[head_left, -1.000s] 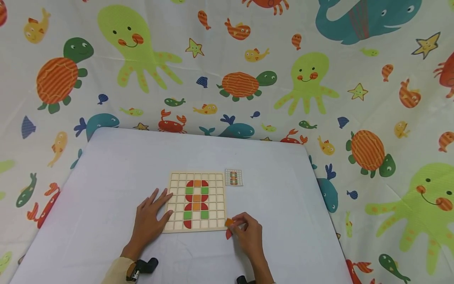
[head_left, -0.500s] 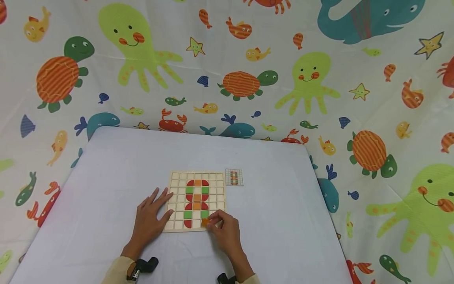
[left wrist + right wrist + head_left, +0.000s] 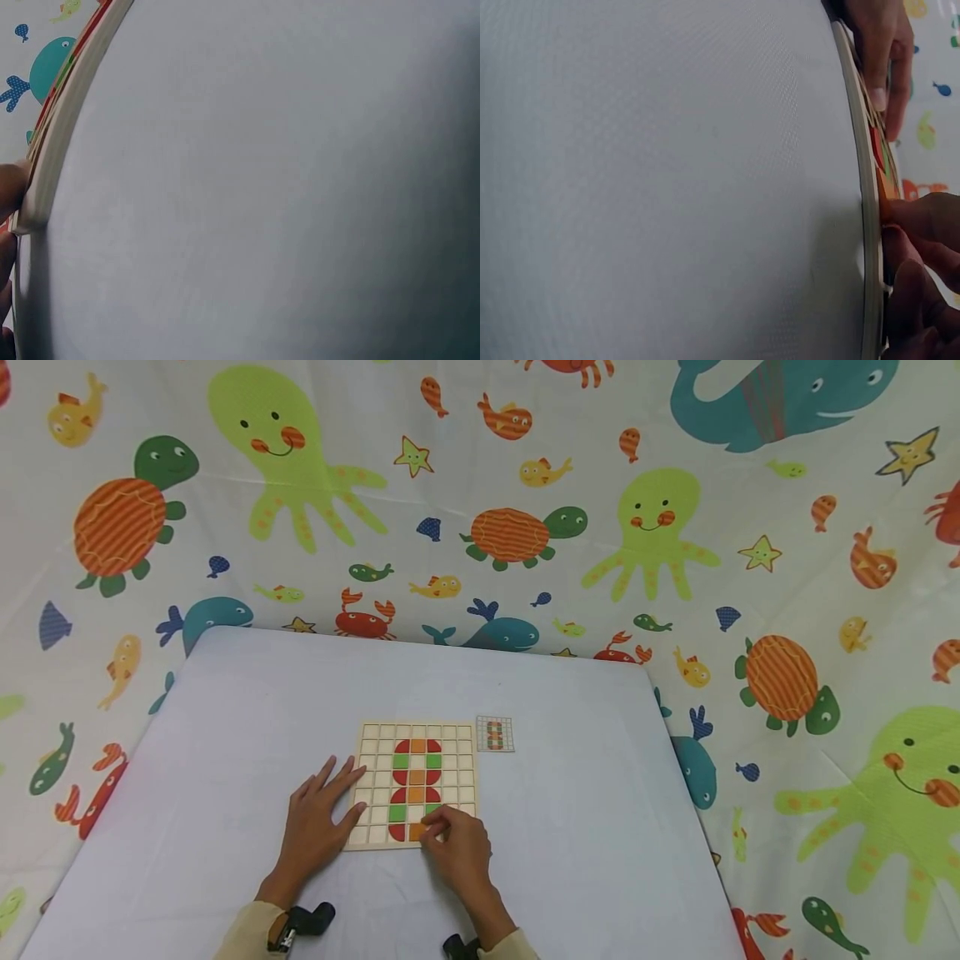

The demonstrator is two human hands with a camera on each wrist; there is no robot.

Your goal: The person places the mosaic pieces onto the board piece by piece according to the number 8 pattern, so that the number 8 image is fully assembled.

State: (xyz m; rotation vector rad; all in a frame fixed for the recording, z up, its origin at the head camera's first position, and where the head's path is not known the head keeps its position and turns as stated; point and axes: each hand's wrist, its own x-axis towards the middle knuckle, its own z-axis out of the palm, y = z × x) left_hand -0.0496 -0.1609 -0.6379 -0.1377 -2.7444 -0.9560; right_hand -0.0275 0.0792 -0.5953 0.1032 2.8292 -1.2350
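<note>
A wooden grid board (image 3: 459, 762) lies flat on the white-covered table, with red quarter-round, green and orange tiles set in its squares. My left hand (image 3: 315, 822) rests at the board's left edge, fingers spread and fairly straight. At the near row, my right hand (image 3: 459, 853) pinches an orange square tile (image 3: 416, 832) at its right side. This tile sits beside a red quarter-round tile (image 3: 397, 832). In the right wrist view, thumb and fingertips meet at the orange tile (image 3: 886, 191) over the near rim. My right hand hides squares at the near right.
A small pattern card (image 3: 495, 734) lies just past the board's right side, printed with a similar coloured figure. White cloth (image 3: 600, 777) covers the table around the board. A curtain (image 3: 465, 460) printed with sea animals hangs behind.
My right hand has carried the orange tile leftward from beside the board to the near row. A red piece seen under that hand earlier is out of sight. My left hand has stayed put.
</note>
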